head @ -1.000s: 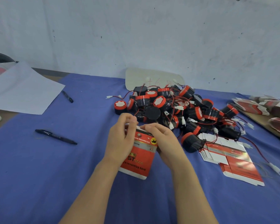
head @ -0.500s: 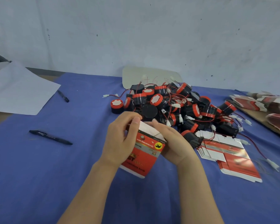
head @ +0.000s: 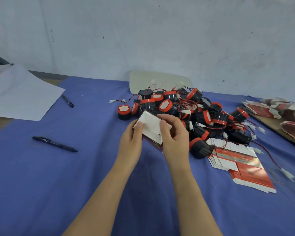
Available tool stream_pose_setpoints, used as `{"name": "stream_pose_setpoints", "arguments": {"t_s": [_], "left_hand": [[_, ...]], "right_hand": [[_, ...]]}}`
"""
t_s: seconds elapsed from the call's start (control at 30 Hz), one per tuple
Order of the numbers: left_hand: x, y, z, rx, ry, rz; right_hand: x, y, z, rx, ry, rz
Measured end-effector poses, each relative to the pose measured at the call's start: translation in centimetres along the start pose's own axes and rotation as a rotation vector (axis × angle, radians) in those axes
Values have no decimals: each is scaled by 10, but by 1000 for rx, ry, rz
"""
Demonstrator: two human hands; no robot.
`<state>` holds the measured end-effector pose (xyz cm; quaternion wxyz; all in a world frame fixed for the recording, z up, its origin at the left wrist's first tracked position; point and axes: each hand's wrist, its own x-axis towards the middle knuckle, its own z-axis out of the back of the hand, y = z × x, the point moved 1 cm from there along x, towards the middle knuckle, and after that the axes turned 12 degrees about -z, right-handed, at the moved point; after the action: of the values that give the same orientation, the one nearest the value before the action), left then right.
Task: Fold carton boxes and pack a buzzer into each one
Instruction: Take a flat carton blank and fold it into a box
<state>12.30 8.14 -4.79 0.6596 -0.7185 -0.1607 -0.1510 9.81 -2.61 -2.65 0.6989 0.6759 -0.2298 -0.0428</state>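
Two hands, one carton. The left hand (head: 130,143) pinches the left edge of the carton (head: 150,126). Its thumb (head: 139,127) lies on the white inner face, and its other fingers are hidden behind. The right hand (head: 176,138) grips the right side, with the thumb (head: 163,126) on the same white face and the forefinger curled over the upper edge. The carton is thus clamped between the two thumbs. It is held tilted, white side towards the camera, with a thin red edge showing along its lower side. It is clear of the blue cloth (head: 75,184) and just in front of the heap of buzzers (head: 194,113).

The heap is one tangle of black bodies with red caps and red-and-black leads. More than a dozen show, but the exact count cannot be told. One buzzer (head: 124,111) stands at its left edge and another (head: 200,147) lies just right of the right hand.

One fanned stack of flat cartons (head: 245,166) lies beside the heap, and further stacks (head: 271,108), blurred, lie at the far right.

Two pens lie to the left, one near (head: 54,144) and one far (head: 67,101). There is one paper sheet (head: 22,96), and one white board (head: 158,80) at the wall.
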Motion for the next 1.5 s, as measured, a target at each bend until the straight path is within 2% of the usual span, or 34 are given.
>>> {"name": "stream_pose_setpoints", "arguments": {"t_s": [0.1, 0.2, 0.3, 0.5, 0.57, 0.7, 0.9, 1.0, 1.07, 1.13, 1.2, 1.27, 1.33, 1.43, 1.5], "left_hand": [[-1, -6, 1, 27, -6, -102], [-6, -8, -1, 93, 9, -210], [-8, -6, -2, 124, 5, -264], [-7, -5, 2, 232, -58, -337], [-5, -3, 3, 248, -79, -345], [-5, 2, 3, 233, -127, -301], [-5, 1, 0, 166, -87, -280], [2, 3, 6, 198, -125, -190], [9, 4, 12, 89, -130, -38], [13, 3, 17, 31, -159, 61], [14, 5, 20, 106, -181, 55], [12, 11, 20, 330, -75, 54], [10, 18, 18, 439, 34, 102], [10, 22, 19, 360, 85, 212], [10, 26, 18, 400, 116, 269]], "right_hand": [[3, -5, 0, -168, 79, -89], [4, -9, 0, -251, 40, -140], [4, -10, -1, -269, 31, -141], [5, -12, 4, -242, 157, -172], [6, -14, 4, -280, 181, -193], [4, -15, 2, -205, 251, -260], [2, -10, -5, -126, 190, -305], [-1, -6, -6, -71, 165, -167], [-4, -6, -7, -228, 81, 35], [-5, -10, -12, -548, -17, 207], [-8, -18, -19, -979, 11, 197], [-11, -27, -25, -1245, 140, 105], [-14, -29, -27, -1221, 235, 75], [-18, -23, -30, -1074, 261, 70], [-19, -19, -32, -1109, 264, 73]]}}
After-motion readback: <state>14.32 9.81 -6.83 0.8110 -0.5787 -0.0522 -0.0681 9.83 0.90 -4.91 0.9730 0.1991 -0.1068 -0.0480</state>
